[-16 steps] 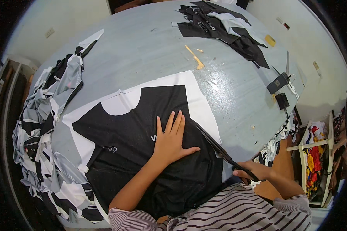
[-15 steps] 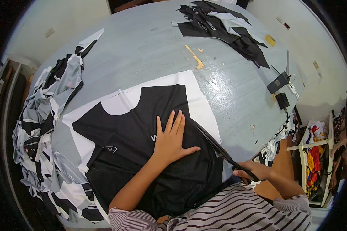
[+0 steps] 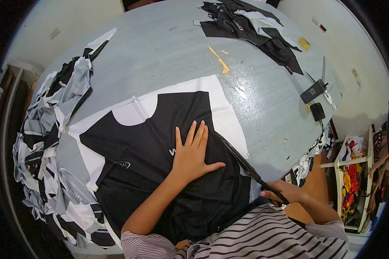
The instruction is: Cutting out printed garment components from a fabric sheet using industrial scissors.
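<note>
My left hand [image 3: 192, 157] lies on a black T-shirt-shaped fabric piece [image 3: 129, 190], fingers and thumb spread. The piece has a pale printed logo and lies over white material [image 3: 227, 125], which shows at the neck opening and along the sides. My right hand [image 3: 285, 194], at the lower right, grips the handles of long dark scissors [image 3: 246, 166]. Their blades point up and leftward along the right side of the black piece, just right of my left hand. I cannot make out whether the blades are apart.
Heaped black, white and grey scraps [image 3: 73, 99] cover the table's left side; more black pieces [image 3: 259, 41] lie at the back right, near a tape roll [image 3: 304, 43]. Dark devices with cables [image 3: 313, 90] sit on the grey table's [image 3: 160, 52] right edge. A rack of colourful fabrics [image 3: 352, 181] stands at right.
The table and things on it sit slightly higher in the picture. My hands and the scissors show very little movement, with the left hand still on the black piece.
</note>
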`<state>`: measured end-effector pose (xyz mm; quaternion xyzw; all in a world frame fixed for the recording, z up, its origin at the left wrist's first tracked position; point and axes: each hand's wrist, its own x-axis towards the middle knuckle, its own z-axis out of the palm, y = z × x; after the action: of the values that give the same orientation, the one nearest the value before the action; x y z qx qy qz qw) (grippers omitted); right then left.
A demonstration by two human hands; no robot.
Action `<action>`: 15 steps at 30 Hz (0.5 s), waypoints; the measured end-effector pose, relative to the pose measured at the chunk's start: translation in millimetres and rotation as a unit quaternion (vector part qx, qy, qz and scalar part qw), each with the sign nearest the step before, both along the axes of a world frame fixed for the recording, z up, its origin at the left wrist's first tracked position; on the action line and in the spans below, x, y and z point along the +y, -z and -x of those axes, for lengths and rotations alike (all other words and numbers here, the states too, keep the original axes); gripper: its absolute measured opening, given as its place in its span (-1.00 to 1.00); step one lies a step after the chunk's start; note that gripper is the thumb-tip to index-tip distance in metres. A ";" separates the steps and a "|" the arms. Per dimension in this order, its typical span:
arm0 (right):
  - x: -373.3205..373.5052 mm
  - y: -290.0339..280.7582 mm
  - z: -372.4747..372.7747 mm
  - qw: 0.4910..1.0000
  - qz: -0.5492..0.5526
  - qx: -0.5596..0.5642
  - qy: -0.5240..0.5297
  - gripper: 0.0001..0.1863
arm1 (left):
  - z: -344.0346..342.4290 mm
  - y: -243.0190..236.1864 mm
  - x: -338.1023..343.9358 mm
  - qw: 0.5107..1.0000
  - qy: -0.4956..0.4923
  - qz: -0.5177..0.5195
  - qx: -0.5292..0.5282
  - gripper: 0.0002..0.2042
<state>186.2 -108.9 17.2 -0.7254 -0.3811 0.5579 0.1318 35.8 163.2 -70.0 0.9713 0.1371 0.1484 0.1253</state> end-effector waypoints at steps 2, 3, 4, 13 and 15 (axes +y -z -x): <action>2.1 -1.6 2.4 1.000 -0.024 0.002 -0.006 -0.49 | 0.4 0.1 0.3 1.000 -0.001 0.000 -0.003 0.09; 5.7 -5.8 6.2 1.000 -0.009 0.018 0.011 -0.49 | 0.8 -0.8 0.5 1.000 0.001 0.006 0.012 0.09; 8.3 -7.8 8.3 0.999 0.006 0.033 0.029 -0.50 | 1.2 -1.1 0.8 1.000 0.002 0.011 0.026 0.10; 29.1 -14.7 15.2 0.998 0.046 0.040 0.031 -0.50 | 0.9 0.2 -0.4 1.000 0.004 0.011 0.010 0.11; 38.2 -16.4 16.3 0.997 0.054 0.042 0.033 -0.47 | 0.7 0.2 -0.4 1.000 0.004 0.012 0.007 0.10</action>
<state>169.9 -70.7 33.6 -0.7194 -0.3206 0.6031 0.1266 35.1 162.8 -70.2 0.9714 0.1360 0.1390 0.1365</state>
